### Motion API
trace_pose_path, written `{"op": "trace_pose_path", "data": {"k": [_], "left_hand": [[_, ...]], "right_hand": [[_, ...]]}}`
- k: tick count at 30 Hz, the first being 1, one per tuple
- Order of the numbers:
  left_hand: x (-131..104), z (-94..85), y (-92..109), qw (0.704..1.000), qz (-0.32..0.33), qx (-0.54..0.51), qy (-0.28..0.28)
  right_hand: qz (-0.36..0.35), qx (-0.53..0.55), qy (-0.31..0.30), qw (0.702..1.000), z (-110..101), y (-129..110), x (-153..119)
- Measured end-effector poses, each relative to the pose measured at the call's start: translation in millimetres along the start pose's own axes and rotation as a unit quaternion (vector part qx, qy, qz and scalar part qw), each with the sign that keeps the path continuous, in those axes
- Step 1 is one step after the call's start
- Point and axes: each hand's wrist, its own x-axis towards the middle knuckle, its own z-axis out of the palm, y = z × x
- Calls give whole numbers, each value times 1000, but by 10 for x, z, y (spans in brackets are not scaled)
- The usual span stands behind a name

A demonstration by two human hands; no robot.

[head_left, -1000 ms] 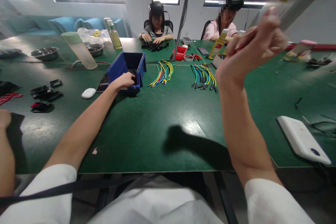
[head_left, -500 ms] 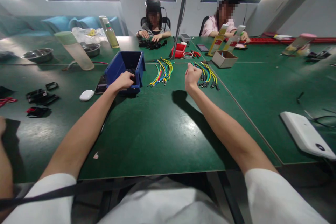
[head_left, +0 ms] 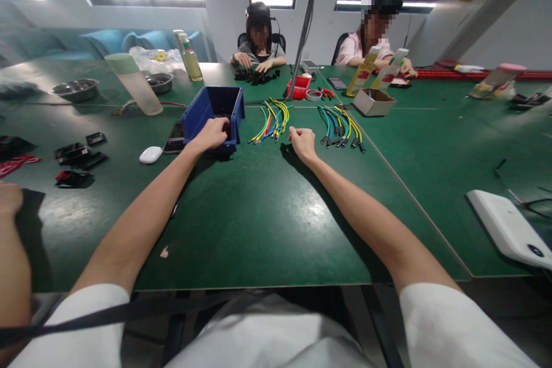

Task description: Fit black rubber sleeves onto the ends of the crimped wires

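Note:
My left hand [head_left: 213, 133] reaches over the near edge of the blue bin [head_left: 198, 116], its fingers bent down inside among dark small parts; the fingertips are hidden. My right hand [head_left: 301, 141] is closed above the green table [head_left: 241, 230], between two cable bundles; whatever it holds, if anything, cannot be made out. Just beyond it on the left lie yellow, green, blue and red cables [head_left: 271, 121]. To its right is a second fanned bundle [head_left: 342, 128] with black ends.
A white case [head_left: 150, 154] and black parts [head_left: 73, 155] lie left. Behind are a red box [head_left: 298, 87], a small carton [head_left: 373, 102] and bottles [head_left: 191, 60]. A white device [head_left: 509, 227] is at right. Another person's arm [head_left: 12, 253] shows at left; two people sit opposite.
My right hand has moved left and nearer, away from the black-ended bundle. My left hand stays at the blue bin. The whole view has shifted slightly.

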Motion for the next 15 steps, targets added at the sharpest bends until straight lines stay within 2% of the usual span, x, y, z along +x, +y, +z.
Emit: {"op": "trace_pose_path", "data": {"k": [5,10,15], "left_hand": [[7,6,-10,1000,18,-2,8],[-25,-42,32,999,24,-20,-9],[-46,-52,74,997,31,-71,21]], "right_hand": [[-9,-30,-17,999,18,-7,-2],[-25,-97,-97,990,13,-80,-39],[-43,-146,-149,977,16,-108,-43]]}}
